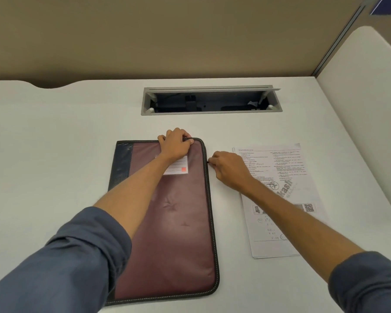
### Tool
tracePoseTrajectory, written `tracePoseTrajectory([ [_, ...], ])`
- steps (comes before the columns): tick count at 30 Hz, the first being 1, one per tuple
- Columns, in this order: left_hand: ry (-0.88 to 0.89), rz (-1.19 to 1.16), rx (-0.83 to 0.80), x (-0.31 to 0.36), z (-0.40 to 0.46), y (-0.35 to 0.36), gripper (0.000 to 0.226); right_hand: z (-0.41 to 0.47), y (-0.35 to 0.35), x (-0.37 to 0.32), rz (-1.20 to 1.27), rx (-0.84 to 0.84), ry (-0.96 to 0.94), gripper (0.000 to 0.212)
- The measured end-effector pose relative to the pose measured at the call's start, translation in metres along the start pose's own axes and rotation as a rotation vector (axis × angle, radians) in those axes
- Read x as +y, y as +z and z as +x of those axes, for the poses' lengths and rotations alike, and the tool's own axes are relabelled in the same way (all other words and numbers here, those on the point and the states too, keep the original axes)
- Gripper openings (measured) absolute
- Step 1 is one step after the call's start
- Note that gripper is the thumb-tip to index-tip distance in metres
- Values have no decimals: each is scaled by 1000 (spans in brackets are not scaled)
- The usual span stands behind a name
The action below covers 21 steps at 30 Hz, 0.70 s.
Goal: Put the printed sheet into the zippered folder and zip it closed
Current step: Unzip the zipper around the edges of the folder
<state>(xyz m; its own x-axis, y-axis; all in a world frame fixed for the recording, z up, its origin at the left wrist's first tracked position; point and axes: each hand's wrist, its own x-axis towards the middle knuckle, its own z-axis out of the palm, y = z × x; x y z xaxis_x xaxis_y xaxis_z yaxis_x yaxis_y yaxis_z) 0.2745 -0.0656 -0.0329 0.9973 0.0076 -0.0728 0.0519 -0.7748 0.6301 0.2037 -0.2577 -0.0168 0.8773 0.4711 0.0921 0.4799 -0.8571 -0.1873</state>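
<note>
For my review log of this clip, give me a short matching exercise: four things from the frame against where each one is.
Things:
1. left hand
2. right hand
3. printed sheet
4. cable hatch

Places:
A. lying right of the zippered folder
B. open, in the desk beyond the folder
C. on the folder's top edge
D. pinching at the folder's right edge

Pairs: 1-C, 2-D, 3-A, 4-B

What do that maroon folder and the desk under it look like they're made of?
The folder looks like padded faux leather, maybe real: a soft sheen, puckered dimples, a darker grained strip along its left side and stitched edging. The desk seems to be white laminate or painted board, smooth and matte, with no grain. The cable box set into it looks like brushed grey metal.
</note>
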Motion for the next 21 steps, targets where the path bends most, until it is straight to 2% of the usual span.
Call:
tracePoseTrajectory([
  [10,7,40,8,-1,1,1,8,-84,-5,-44,3,-16,22,14],
  [16,4,98,7,4,-2,-2,17,-136,-3,-70,46,-24,75,14],
  [21,108,404,-20,12,-33,-8,44,-145,-2,-83,84,47,155,10],
])
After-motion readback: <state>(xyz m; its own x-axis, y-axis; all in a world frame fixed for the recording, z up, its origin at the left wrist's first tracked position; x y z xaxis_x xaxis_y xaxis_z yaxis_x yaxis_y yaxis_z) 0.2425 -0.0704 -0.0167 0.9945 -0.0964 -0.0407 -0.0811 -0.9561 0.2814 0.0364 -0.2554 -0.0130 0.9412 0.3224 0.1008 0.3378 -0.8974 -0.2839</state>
